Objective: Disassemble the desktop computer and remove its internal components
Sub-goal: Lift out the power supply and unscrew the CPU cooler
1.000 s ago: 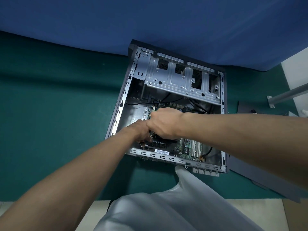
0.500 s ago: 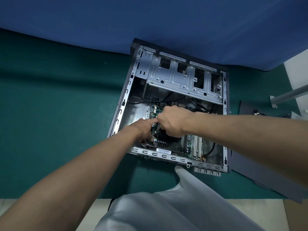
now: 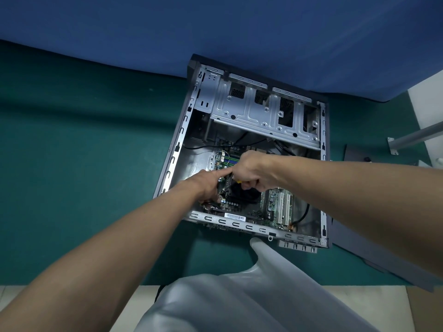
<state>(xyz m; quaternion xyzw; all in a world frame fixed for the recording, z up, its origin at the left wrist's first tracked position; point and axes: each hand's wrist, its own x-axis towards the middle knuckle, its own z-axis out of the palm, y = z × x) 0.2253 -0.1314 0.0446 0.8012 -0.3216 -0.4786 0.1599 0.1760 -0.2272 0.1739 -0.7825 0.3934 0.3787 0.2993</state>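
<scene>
Green mat (image 3: 84, 140); case (image 3: 178, 149) sticker (image 3: 235, 216) illegible; right hand (image 3: 251, 171) grips screwdriver (image 3: 239, 181); left hand (image 3: 206, 185) unclear

A blue cloth (image 3: 215, 25) hangs across the far side from ten to two o'clock. Below it a dark green mat (image 3: 72, 152) spreads from nine o'clock rightward (its near edge runs straight across at six). At three o'clock a grey metal bar (image 3: 417, 136) slants before a white wall (image 3: 429, 104). Pale floor (image 3: 374, 298) shows at five o'clock.
</scene>
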